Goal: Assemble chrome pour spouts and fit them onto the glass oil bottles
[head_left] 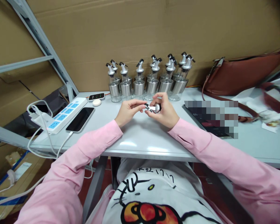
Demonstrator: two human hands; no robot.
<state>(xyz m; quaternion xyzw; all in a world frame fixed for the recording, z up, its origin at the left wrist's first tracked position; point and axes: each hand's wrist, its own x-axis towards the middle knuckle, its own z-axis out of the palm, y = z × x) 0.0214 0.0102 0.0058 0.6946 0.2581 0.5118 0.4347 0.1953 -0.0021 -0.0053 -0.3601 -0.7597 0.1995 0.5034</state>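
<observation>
Over the middle of the table, my right hand (163,110) is closed around a silver pourer top (156,108), which lies sideways with its spout pointing left. My left hand (132,111) pinches the small black flap (147,107) at the spout's end between thumb and fingers. Behind my hands stand several glass oil bottles (139,88) with steel sleeves, in rows against the cardboard. Each visible one carries a silver spout with a black flap like the one I hold. The far side of the pourer top is hidden by my right fingers.
A white power strip (66,115), a phone (80,119), a small black device (96,96) and a round white object (96,102) are at left. To the right lie a dark tablet-like device (200,119), partly pixelated, and a brown bag (245,74). The table's front edge (149,153) is near me.
</observation>
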